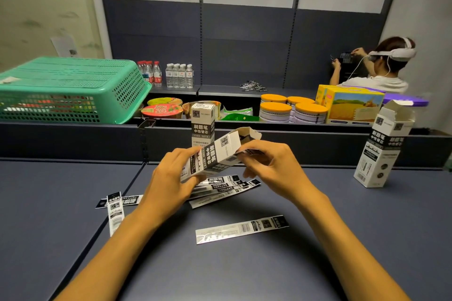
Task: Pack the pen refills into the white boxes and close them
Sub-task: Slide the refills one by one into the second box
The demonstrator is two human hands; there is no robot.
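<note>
My left hand (171, 178) grips a white box (217, 154) with black print, tilted, its open flap end up and to the right. My right hand (266, 161) pinches a pen refill packet (250, 152) at the box's mouth. Several refill packets (227, 184) lie in a pile under my hands. One packet (241, 228) lies alone nearer me, and two more refill packets (116, 205) lie crossed at the left. A closed white box (202, 124) stands upright behind my hands. An open white box (382, 151) stands at the right.
The dark blue table (367, 239) has a raised ledge behind it. A green basket (68, 88) lies upside down at the back left. Water bottles (179, 76), noodle cups (162, 110), orange-lidded tubs (291, 110) and a yellow carton (352, 105) fill the shelf. A person (374, 68) works at the far right.
</note>
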